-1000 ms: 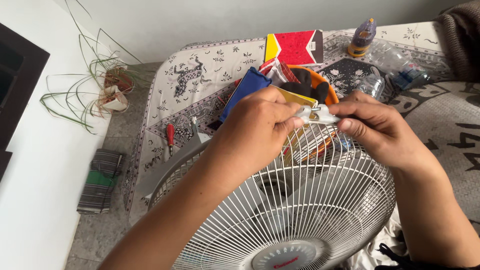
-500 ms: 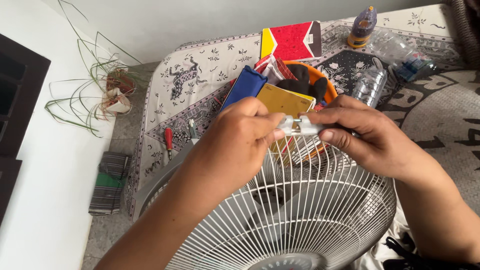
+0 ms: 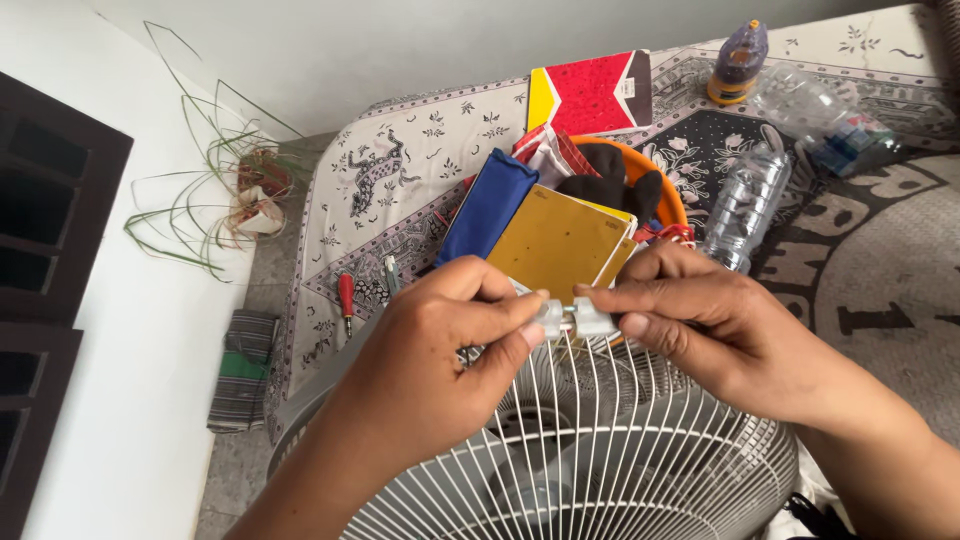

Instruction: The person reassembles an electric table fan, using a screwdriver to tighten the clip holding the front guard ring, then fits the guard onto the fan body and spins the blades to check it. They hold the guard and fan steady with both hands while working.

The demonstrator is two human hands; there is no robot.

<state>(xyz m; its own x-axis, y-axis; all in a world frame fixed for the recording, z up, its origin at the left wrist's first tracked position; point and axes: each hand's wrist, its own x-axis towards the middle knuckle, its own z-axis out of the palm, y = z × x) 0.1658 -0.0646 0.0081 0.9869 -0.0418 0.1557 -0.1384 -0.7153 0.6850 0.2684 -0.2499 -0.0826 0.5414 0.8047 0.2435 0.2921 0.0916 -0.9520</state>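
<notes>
Holding: both hands pinch a small white clip at the fan grille rim
Left hand: fingers closed on clip
Right hand: fingers closed on clip

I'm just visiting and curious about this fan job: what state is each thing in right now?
White clip: pinched between both hands at the grille's rim.
Left hand: closed on the clip.
Right hand: closed on the clip.
Fan grille: lying face up.
Clear plastic bottle: lying on its side.
Orange bowl: filled with cloth.
Red-handled screwdriver: lying untouched on the cloth.
</notes>
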